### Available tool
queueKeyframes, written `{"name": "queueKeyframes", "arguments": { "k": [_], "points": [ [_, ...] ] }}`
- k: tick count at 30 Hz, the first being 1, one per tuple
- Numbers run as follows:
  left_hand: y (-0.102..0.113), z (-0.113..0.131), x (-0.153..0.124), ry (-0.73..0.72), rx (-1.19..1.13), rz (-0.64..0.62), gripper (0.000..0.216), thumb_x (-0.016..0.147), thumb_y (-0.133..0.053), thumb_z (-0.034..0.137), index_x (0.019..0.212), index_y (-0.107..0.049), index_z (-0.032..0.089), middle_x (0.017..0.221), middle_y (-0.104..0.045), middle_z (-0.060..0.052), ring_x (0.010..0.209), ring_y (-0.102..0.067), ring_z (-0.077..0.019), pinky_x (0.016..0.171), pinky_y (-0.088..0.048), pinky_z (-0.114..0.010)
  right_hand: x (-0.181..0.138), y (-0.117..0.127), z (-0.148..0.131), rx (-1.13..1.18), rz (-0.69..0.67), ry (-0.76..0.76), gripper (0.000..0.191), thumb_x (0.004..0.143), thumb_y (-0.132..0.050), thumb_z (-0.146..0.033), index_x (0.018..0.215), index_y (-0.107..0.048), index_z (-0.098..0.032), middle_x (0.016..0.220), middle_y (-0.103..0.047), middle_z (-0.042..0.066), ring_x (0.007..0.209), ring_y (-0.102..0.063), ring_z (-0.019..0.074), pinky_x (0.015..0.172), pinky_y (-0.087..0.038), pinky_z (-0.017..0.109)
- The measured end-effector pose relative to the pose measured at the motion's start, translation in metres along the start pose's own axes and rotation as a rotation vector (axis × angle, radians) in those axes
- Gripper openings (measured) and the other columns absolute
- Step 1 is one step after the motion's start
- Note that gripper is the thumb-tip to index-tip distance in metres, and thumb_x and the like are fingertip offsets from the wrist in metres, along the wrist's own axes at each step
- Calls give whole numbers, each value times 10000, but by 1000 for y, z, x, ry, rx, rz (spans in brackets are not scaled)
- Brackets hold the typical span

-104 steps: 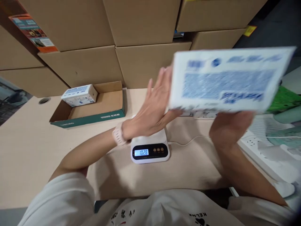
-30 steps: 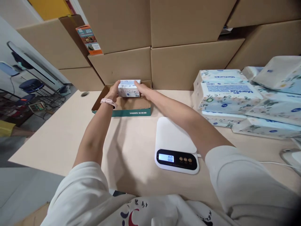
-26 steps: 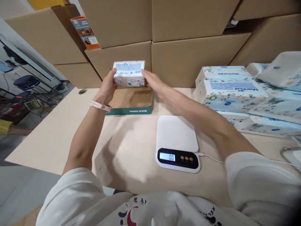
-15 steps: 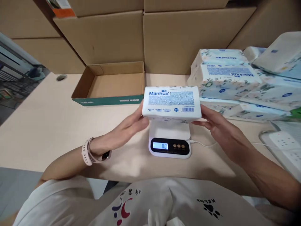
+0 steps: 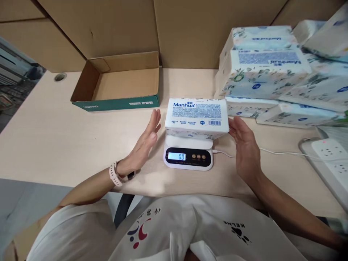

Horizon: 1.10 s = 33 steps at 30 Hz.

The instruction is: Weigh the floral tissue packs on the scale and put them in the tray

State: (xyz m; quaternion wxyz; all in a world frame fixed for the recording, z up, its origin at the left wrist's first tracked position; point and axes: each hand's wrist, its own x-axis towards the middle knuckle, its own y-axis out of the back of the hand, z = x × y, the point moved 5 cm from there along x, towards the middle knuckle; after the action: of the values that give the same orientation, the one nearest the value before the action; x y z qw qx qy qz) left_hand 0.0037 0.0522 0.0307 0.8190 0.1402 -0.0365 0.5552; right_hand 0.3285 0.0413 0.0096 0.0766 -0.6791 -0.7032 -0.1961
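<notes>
A white pack of tissues (image 5: pixel 197 115) with blue print rests on the platform of a small white digital scale (image 5: pixel 188 165). The scale's lit display reads 0.0, and three round buttons sit beside it. To the left of the pack is my left hand (image 5: pixel 145 143), apart from it, fingers stretched and holding nothing. My right hand (image 5: pixel 244 148) is close by the pack's right side with its fingers extended; whether the fingertips touch the wrapper I cannot tell. A watch with a pale pink band (image 5: pixel 116 174) is on my left wrist.
An open shallow carton (image 5: pixel 116 104) with a green front stands at the back left. Stacked tissue packs (image 5: pixel 268 78) fill the back right. A white cable (image 5: pixel 280 153) runs from the scale toward a power strip (image 5: pixel 327 154). Large cardboard boxes (image 5: pixel 190 32) line the back.
The tissue pack has come down onto the scale and both hands have let go of its sides. My left hand has drawn away to the left. The view has tilted downward.
</notes>
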Motion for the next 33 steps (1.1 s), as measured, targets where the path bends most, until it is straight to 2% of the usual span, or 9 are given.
{"name": "queueKeyframes", "arguments": {
  "k": [4, 7, 10, 16, 20, 26, 33],
  "points": [
    [-7, -7, -2, -46, -15, -24, 892, 1083, -430, 839, 1829, -52, 530, 1945, 9, 138, 1820, 101, -350, 1500, -51, -659, -6, 0, 6, 29, -72, -4, 691, 1070, -531, -690, 1738, -413, -555, 1861, -427, -133, 1781, -336, 301, 1478, -268, 645],
    [-8, -10, -3, -57, -25, -48, 912, 1069, -447, 852, 1831, -65, 527, 1944, 2, 151, 1815, 134, -355, 1498, -11, -662, -6, 1, 4, 38, -104, -5, 736, 1054, -533, -732, 1752, -385, -549, 1874, -394, -150, 1794, -303, 298, 1492, -228, 625],
    [-7, -11, -5, -64, -36, -58, 919, 1060, -444, 868, 1834, -94, 516, 1945, -2, 149, 1810, 151, -372, 1492, 12, -675, -6, 2, 2, 33, -96, 2, 701, 1076, -499, -719, 1747, -409, -534, 1866, -415, -140, 1781, -335, 303, 1490, -226, 631],
    [-3, -12, -6, -41, -28, -48, 920, 1056, -533, 829, 1828, -135, 526, 1943, -31, 158, 1803, 148, -402, 1487, 25, -695, -6, 0, 5, 55, -65, 2, 643, 1103, -456, -686, 1719, -481, -504, 1818, -512, -90, 1737, -433, 310, 1456, -321, 632],
    [-2, -15, -4, -56, -56, -63, 882, 1066, -425, 869, 1828, -143, 526, 1938, -43, 175, 1802, 156, -391, 1497, 24, -677, -5, 1, 5, 77, -23, -14, 585, 1106, -500, -627, 1681, -531, -523, 1786, -558, -87, 1718, -468, 303, 1441, -349, 638],
    [0, -21, -3, -94, -60, -62, 862, 1068, -312, 895, 1828, -165, 518, 1933, -82, 189, 1812, 118, -379, 1507, -7, -666, -3, 0, 0, 104, -17, -15, 622, 1110, -356, -741, 1663, -554, -534, 1768, -573, -118, 1713, -476, 275, 1461, -301, 628],
    [0, -24, -2, -136, -59, -77, 871, 1059, -274, 913, 1828, -159, 520, 1936, -77, 177, 1819, 89, -372, 1510, -21, -658, -2, 0, 1, 63, -38, 37, 666, 1089, -338, -781, 1683, -521, -542, 1790, -547, -109, 1717, -469, 303, 1432, -336, 657]
  ]
}}
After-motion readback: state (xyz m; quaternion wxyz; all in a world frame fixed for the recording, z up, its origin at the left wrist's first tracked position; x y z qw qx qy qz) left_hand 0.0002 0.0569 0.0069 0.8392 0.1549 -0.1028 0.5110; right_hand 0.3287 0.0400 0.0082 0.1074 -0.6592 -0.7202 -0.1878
